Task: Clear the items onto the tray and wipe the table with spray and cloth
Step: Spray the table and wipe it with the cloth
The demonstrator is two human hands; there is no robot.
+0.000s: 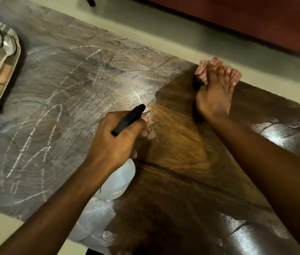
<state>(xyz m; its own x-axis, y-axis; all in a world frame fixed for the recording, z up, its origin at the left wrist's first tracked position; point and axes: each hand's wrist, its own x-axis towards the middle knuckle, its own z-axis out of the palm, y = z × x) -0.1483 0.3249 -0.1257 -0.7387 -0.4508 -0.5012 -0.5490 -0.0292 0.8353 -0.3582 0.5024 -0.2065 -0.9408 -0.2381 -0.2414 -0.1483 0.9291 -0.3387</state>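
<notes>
Nearest, the left grip (114, 138) is closed round the neck of the spray bottle (116, 179), fingers at the trigger. The bottle's long axis runs near to far, with the nozzle aimed at the border between wiped wood and white haze (44, 107) on the counter (173, 162). Farther right, the right grip (213, 96) presses the cloth (201, 68) onto the counter's far edge, fingers extended. The haze lies left of the cloth, so the next pass probably runs leftward. The loaded tray (15, 52) sits far left.

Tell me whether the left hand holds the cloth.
No, the left hand grips the spray bottle, while the right hand presses the cloth at the far edge of the table.
</notes>
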